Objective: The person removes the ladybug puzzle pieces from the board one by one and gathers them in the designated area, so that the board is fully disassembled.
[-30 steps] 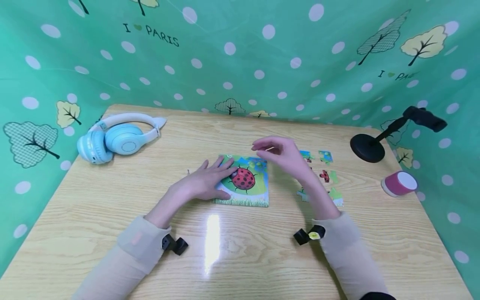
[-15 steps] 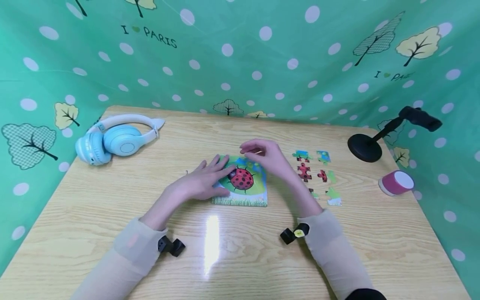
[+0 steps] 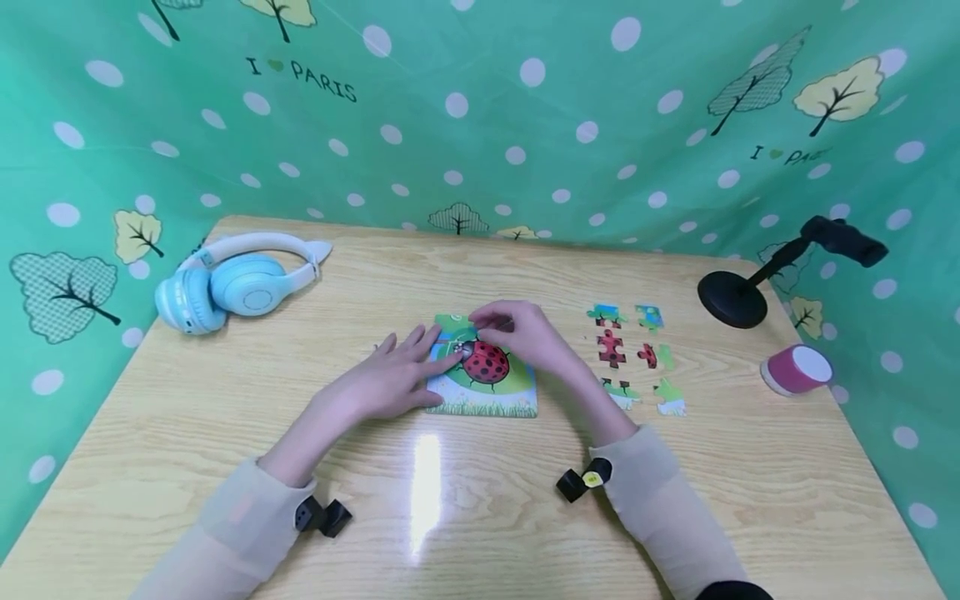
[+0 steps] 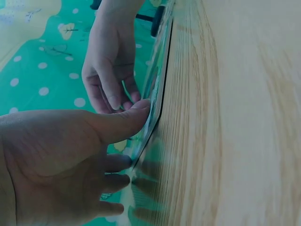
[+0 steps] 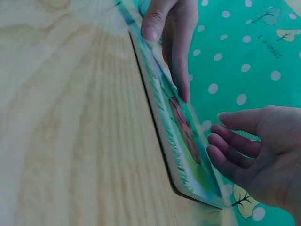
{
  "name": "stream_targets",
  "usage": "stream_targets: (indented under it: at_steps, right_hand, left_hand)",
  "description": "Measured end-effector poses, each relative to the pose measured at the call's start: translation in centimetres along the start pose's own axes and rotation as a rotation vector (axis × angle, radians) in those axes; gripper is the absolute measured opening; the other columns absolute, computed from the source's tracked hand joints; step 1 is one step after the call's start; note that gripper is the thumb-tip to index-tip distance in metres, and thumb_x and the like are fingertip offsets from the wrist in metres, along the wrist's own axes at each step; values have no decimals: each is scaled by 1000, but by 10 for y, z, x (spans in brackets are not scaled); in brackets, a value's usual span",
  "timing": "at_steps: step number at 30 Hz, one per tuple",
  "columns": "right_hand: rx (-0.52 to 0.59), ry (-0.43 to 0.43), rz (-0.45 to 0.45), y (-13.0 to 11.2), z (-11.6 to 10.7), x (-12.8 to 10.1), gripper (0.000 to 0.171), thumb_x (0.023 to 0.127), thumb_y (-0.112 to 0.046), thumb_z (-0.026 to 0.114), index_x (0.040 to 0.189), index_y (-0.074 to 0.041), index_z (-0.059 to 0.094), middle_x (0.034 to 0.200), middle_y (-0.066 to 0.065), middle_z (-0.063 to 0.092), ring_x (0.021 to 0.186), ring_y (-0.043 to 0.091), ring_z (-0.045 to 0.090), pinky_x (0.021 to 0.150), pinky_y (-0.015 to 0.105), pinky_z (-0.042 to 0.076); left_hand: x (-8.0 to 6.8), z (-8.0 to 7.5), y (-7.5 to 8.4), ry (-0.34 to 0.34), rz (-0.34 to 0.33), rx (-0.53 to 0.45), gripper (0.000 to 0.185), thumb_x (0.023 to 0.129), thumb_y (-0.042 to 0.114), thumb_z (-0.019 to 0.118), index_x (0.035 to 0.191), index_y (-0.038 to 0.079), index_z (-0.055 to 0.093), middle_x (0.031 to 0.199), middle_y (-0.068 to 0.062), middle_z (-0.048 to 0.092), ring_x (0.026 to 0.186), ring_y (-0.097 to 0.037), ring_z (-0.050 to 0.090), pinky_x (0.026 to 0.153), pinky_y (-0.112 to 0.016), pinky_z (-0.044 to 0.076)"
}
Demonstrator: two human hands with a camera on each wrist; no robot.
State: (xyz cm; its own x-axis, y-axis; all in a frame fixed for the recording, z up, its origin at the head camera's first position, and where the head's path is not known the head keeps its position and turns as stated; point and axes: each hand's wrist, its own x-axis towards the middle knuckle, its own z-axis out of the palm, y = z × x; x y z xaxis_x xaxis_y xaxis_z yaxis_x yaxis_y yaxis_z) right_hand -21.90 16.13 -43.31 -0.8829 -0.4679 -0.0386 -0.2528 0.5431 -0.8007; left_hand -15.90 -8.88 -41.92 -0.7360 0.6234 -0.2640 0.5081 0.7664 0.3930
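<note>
Here the left hand (image 3: 382, 385) lies flat, fingers straight and spread, pressing on the left edge of the ladybird puzzle board (image 3: 486, 379); the left wrist view shows its thumb (image 4: 123, 123) against the board's rim. Just across from it, the right hand (image 3: 525, 335) hovers over the board's far part with fingers curled and tips drawn together near the ladybird's head; whether a piece sits between those tips cannot be told. In the right wrist view its fingers (image 5: 235, 153) bend loosely just above the picture surface.

Beyond the right hand, on its outer side, 6 loose puzzle pieces (image 3: 611, 347) lie apart on the wooden table (image 3: 480, 508). Farther out that way stand a pink cylinder (image 3: 797, 368) and a black stand (image 3: 738, 296). Well off past the left hand, blue headphones (image 3: 232, 282) rest near the table's far corner.
</note>
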Motion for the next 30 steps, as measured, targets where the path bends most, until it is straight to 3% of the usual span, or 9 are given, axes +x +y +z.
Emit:
stream_targets:
  at_steps: [12,30]
  right_hand:
    - [-152,-26,-20,1,12,-2,23,96,-15,73,117,-8,77,106,7,75,90,14,68,80,27,58]
    - [-213,48,-4,-1,22,-1,19,91,-15,79,109,-9,78,101,5,72,86,13,65,76,23,55]
  left_hand:
    - [-1,-1,5,-18,-8,58,61,104,40,59,159,23,40,172,-25,10,157,-48,19,124,-72,20]
    - [1,-1,2,-28,-41,45,62,103,42,58,160,28,38,172,-26,6,159,-46,11,124,-71,19]
